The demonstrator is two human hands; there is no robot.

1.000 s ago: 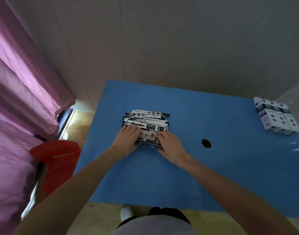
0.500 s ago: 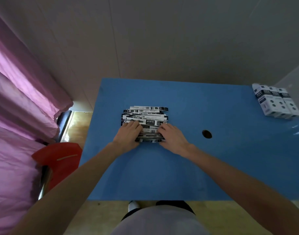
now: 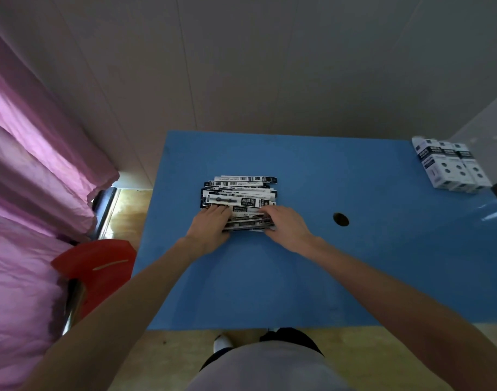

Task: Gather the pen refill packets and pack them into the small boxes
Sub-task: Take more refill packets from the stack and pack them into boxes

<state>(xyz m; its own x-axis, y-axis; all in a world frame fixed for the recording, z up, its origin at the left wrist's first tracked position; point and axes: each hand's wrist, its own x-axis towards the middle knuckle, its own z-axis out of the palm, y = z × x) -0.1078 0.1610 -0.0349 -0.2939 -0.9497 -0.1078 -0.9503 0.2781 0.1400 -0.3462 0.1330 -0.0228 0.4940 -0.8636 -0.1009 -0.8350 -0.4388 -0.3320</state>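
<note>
- Pen refill packets [image 3: 238,198] lie in a messy pile on the blue table [image 3: 269,277], right under and just past both hands.
- Left hand [image 3: 209,228] rests on the near left side of the pile. Its fingers lie across the top packets and bend a little at the tips.
- Right hand [image 3: 286,227] rests on the near right side of the pile. Its fingers reach in toward the left hand, and the two hands come close but do not touch.
- Both hands seem to press and squeeze the pile from its two sides. The near packets are blurry, so I cannot tell if any finger is hooked under one.
- Packets past the fingertips stick out in a fan, white and black with tiny writing.
- Small boxes [image 3: 451,167] stand in a tight row far off to the right of the right hand, at the far corner of the table. They are white with black labels.
- One dark round hole [image 3: 341,219] sits in the table top, just to the right of the right hand.
- Pink curtain [image 3: 30,179] hangs well to the left of the left hand.
- Red thing [image 3: 97,266] sits on the floor by the curtain, left of the left arm.
</note>
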